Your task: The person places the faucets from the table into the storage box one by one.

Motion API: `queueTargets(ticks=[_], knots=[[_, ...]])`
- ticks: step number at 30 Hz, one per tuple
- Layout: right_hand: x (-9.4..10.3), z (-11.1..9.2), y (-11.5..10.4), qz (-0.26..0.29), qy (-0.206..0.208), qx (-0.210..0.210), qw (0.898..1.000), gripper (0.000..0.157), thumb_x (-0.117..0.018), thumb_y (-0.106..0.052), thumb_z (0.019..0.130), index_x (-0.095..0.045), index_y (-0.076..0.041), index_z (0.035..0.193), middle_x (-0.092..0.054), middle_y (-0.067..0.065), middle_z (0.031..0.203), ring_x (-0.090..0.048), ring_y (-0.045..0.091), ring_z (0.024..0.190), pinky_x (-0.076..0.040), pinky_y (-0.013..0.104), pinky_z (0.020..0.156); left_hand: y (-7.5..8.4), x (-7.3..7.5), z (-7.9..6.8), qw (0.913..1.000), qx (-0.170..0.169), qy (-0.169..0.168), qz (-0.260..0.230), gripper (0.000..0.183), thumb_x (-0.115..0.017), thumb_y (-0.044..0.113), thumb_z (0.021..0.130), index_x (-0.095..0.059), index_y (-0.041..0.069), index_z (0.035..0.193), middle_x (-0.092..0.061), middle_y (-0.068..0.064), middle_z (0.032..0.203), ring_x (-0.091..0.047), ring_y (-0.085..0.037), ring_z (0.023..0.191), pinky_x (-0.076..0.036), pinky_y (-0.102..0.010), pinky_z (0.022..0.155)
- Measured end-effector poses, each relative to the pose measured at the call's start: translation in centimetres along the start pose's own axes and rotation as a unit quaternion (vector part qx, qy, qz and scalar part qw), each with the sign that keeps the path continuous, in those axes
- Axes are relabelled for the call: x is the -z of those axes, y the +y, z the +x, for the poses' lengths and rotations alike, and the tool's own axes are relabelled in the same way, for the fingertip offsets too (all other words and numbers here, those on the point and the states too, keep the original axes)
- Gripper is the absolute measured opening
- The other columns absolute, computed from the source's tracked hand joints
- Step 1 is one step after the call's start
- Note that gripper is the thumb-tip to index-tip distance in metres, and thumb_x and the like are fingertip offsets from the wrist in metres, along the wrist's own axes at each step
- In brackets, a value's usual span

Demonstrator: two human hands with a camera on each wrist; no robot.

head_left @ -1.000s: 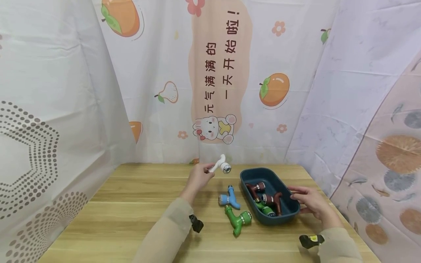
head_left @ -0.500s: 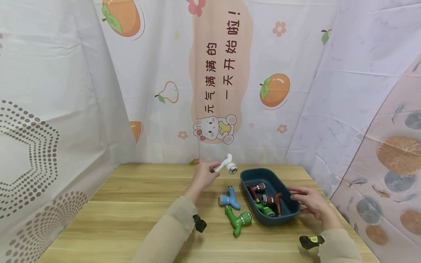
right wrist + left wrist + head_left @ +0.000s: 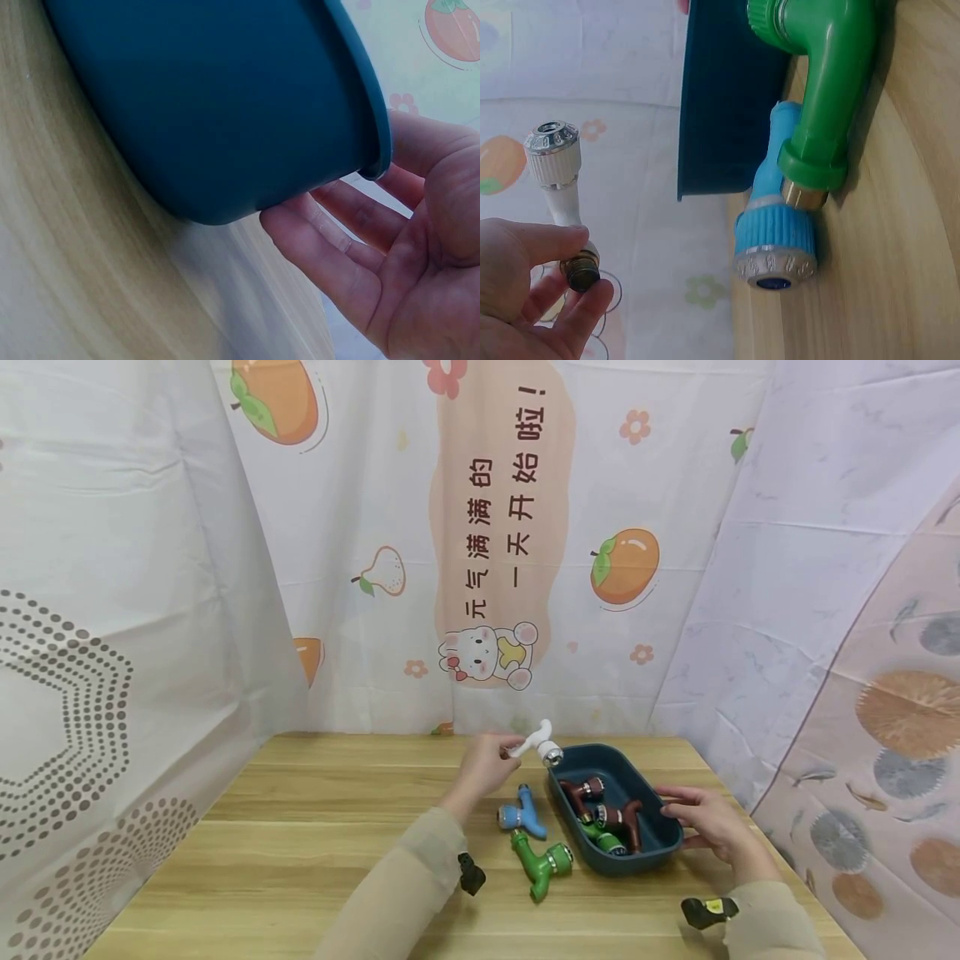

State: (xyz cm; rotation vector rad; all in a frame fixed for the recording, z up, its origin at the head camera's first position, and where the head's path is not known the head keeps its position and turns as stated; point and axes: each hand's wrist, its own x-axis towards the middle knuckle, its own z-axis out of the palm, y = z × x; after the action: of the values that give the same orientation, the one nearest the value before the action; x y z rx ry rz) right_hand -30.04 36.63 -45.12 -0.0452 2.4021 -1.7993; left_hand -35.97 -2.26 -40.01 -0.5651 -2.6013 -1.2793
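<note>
My left hand [image 3: 483, 768] pinches a white plastic tap [image 3: 536, 739] by its threaded end, holding it above the table with its ribbed, chrome-capped knob toward the basin. In the left wrist view, thumb and fingers close around the brass-coloured thread of the white tap [image 3: 564, 165]. My right hand [image 3: 712, 822] rests its fairly straight fingers on the right side of a dark blue basin [image 3: 660, 852]. Fingertips meet the outer wall near the rim in the right wrist view. Inside the basin lie dark red taps [image 3: 622, 817] and a green tap [image 3: 609, 842].
A blue tap [image 3: 522, 814] and a green tap [image 3: 542, 864] lie on the wooden table [image 3: 300, 843], left of the basin. A printed curtain [image 3: 375, 527] hangs behind the table, with more cloth at both sides.
My left hand has carried the white tap to the right, up to the basin's far left rim. The right hand and the basin have stayed in place.
</note>
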Motion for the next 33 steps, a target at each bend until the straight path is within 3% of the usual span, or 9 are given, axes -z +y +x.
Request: queueTargets(ticks=[16,25,33], knots=[[0.0,-0.1,0.0,0.003,-0.001,0.002,1.000,0.052,-0.064,-0.012,0.100,-0.048,0.005,0.146,-0.059,0.025,0.134,-0.068,0.025,0.102,-0.060,0.053,0.074,1.9,-2.5,0.5,0.9989,-0.017,-0.024,0.036,0.037,-0.077,0.002,0.089,-0.075,0.015,0.124,-0.066,-0.002,0.102,-0.061,-0.008,0.081,-0.052,-0.019,0.063],[0.1,0.0,0.2,-0.001,-0.003,0.005,1.000,0.052,-0.063,-0.013,0.101,-0.047,0.004,0.147,-0.057,0.026,0.138,-0.067,0.026,0.107,-0.060,0.053,0.075,2.7,-3.9,0.9,0.9979,-0.029,-0.014,0.055,0.037,-0.077,-0.002,0.086,-0.078,0.014,0.119,-0.068,-0.004,0.103,-0.062,-0.008,0.080,-0.051,-0.018,0.065],[0.0,-0.1,0.1,0.000,-0.001,0.005,1.000,0.052,-0.064,-0.013,0.100,-0.048,0.004,0.147,-0.056,0.027,0.138,-0.067,0.026,0.106,-0.060,0.053,0.074,3.2,-5.1,1.0,0.9936,-0.060,-0.010,0.096,0.036,-0.080,0.000,0.082,-0.080,0.014,0.115,-0.070,-0.003,0.100,-0.061,-0.008,0.080,-0.050,-0.017,0.068]])
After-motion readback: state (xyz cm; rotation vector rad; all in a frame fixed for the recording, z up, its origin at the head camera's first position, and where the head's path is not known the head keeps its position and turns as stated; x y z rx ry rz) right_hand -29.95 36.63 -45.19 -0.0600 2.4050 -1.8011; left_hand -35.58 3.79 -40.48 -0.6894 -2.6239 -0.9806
